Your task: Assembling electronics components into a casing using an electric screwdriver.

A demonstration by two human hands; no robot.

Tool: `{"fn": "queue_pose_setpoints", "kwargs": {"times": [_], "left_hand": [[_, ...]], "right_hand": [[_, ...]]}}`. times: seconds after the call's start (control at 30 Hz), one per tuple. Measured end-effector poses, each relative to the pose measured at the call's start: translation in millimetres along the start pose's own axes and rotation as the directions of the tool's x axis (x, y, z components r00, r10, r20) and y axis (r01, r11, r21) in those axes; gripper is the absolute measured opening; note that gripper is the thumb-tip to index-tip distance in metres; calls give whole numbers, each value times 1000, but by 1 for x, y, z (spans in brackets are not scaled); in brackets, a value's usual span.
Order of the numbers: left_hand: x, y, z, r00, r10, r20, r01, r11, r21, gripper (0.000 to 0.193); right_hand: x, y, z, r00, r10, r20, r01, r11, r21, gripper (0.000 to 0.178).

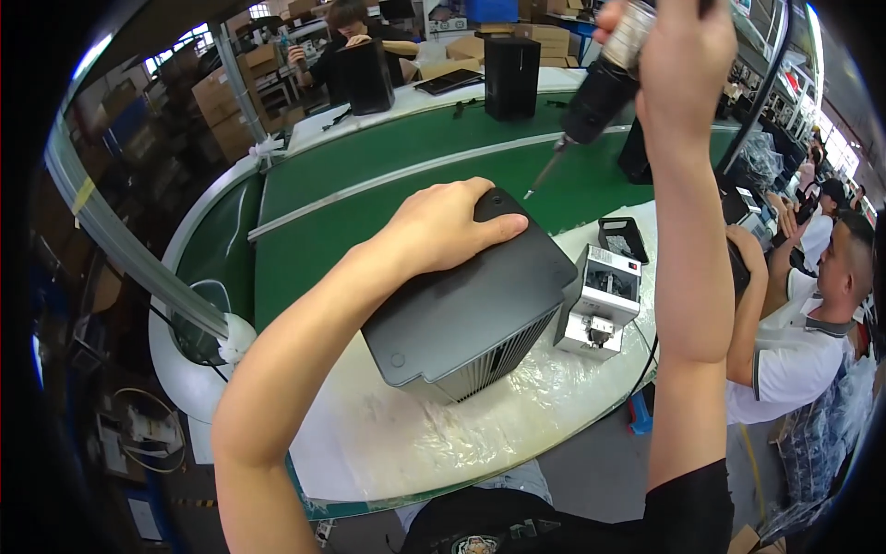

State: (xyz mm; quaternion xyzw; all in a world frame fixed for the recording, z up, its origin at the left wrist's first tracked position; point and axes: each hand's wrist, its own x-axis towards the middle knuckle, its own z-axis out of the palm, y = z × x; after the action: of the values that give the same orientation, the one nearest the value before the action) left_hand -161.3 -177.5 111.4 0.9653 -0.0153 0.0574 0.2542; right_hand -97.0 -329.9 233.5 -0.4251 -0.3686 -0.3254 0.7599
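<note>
- I see the left hand [448,222] hold a black box [471,291], fingers over its edge.
- The right hand [685,60] grips a screwdriver [598,97], tip near the box.

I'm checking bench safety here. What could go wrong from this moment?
The screwdriver in the right hand points its tip down toward the black box; it might slip and jab the nearby left hand. If the box slid, it might knock the small silver machine beside it.

Assembly workshop here: one green conveyor belt [323,175]; beyond it, cardboard boxes [544,39]; to its right, white-shirted co-workers [798,374].
</note>
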Motion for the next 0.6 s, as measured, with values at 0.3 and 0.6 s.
{"fn": "queue_pose_setpoints", "kwargs": {"times": [0.3,0.6], "left_hand": [[-2,5,-6,999,-35,23,35,999,8,65],[-2,-1,-1,1000,19,-16,-18,998,52,67]], "right_hand": [[-6,16,35,985,43,169,-54,997,60,30],[-13,14,43,975,28,219,-34,999,27,28]]}}
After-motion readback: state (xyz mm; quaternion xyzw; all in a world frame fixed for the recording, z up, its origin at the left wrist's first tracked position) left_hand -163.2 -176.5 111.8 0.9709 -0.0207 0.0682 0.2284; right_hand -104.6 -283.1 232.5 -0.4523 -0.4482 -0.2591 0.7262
